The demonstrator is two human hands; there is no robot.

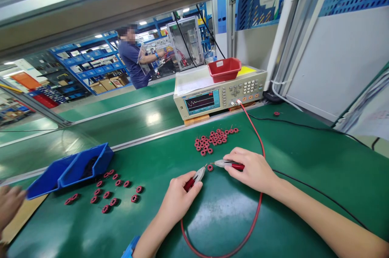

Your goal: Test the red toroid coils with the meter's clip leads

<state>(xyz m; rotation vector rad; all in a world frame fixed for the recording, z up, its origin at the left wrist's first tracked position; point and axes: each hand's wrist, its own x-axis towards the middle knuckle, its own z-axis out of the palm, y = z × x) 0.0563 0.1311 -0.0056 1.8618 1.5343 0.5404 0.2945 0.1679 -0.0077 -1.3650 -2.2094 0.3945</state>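
My left hand (179,195) is closed on a red-handled metal clip (199,175), its jaws at the left wire end of a small red-and-black wound ring (210,167). From the right, my right hand (251,169) grips a second red-handled clip (223,163), its tip at the ring's other wire. Whether the jaws have closed on the wires is too small to tell. Behind the ring lies a pile of similar rings (212,140). A red cable (257,213) loops below my hands and another stretch runs up to the tester (202,102), whose screen shows a wavy trace.
Blue bins (106,156) stand at the left on the green table (164,160), with several loose rings (114,201) before them. Another person's hand (10,205) is at the left edge. A red tray (225,69) sits on the tester. Behind the bench stands a person (133,61).
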